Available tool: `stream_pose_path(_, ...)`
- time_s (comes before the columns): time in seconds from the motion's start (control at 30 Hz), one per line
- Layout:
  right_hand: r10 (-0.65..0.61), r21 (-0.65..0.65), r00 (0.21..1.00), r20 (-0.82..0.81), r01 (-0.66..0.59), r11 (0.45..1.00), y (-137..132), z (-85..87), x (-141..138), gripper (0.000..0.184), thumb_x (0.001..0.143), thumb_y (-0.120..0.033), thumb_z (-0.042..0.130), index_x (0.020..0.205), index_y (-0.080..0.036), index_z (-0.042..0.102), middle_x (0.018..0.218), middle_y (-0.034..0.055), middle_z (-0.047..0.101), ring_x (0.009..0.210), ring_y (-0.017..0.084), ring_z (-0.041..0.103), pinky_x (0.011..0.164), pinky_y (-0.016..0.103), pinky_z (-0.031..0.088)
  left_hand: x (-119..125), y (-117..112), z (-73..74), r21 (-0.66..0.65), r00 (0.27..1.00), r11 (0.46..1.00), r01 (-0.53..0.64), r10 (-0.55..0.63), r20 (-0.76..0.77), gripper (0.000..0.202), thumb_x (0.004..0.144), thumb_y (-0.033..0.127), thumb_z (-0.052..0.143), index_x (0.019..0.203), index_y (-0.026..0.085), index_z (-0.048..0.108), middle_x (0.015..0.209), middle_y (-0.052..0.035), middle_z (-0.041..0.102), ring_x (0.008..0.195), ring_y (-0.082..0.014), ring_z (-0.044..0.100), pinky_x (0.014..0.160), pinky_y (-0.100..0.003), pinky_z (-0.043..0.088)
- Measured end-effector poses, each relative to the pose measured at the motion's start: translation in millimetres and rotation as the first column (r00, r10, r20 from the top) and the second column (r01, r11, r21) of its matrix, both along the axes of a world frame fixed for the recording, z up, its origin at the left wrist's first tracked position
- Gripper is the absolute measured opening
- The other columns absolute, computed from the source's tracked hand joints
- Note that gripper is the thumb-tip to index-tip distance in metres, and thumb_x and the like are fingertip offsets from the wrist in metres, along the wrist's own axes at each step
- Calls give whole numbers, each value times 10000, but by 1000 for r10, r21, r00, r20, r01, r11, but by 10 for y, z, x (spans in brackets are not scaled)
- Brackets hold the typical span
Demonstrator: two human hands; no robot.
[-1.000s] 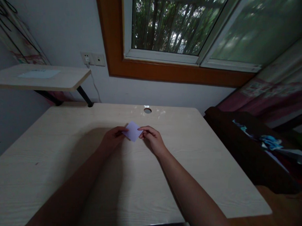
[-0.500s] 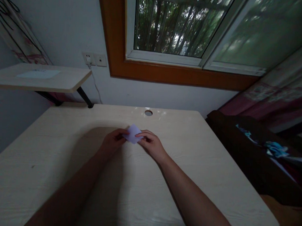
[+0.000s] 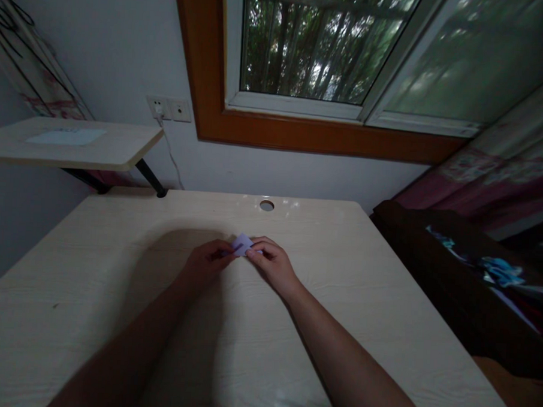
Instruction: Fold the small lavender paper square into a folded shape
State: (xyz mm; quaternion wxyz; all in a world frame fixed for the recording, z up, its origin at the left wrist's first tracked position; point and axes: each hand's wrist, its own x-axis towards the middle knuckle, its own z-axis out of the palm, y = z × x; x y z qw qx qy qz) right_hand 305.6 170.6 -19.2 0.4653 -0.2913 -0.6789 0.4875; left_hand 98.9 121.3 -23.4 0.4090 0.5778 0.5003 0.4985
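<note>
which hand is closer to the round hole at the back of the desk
Right. The right hand sits just in front of the round hole, pinching the small paper; the left hand holds the paper's other side, farther left.

Small pale lilac paper; folded; above desk

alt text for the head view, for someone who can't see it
The left hand and right hand pinch a small pale purple paper between them at the middle of a light wooden table. Behind are a brown-framed window and, at left, a small side shelf.
</note>
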Motion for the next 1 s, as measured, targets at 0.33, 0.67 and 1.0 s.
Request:
stream_pose_path(0.33, -75, -270, 994, -74, 53, 961, -80, 27, -55, 288, 788, -460, 748, 765, -204, 619, 766, 5, 655, 691, 150, 576, 658, 271, 433, 52, -23, -6, -47, 991, 998, -41, 46, 123, 351, 728, 361, 803, 917, 186, 564, 846, -8, 680, 798, -160, 666, 763, -289, 523)
stream_pose_path(0.67, -25, -252, 1000, -8, 22, 967, -168, -22, -127, 264, 820, -453, 722, 817, -210, 619, 746, 9, 663, 668, 152, 567, 649, 285, 438, 41, -62, 106, 38, 977, 990, -139, 131, 166, 249, 873, 410, 647, 981, 193, 592, 915, -24, 643, 831, -142, 610, 741, -260, 485)
stream_pose_path(1.0, -41, -276, 996, -74, 19, 961, -142, -93, -134, 306, 776, -405, 773, 952, -228, 597, 814, -11, 629, 703, 136, 582, 659, 268, 478, 30, 0, 49, -52, 988, 995, -79, 85, 126, 327, 802, 344, 711, 1065, 195, 587, 763, 19, 637, 679, -118, 598, 621, -224, 452)
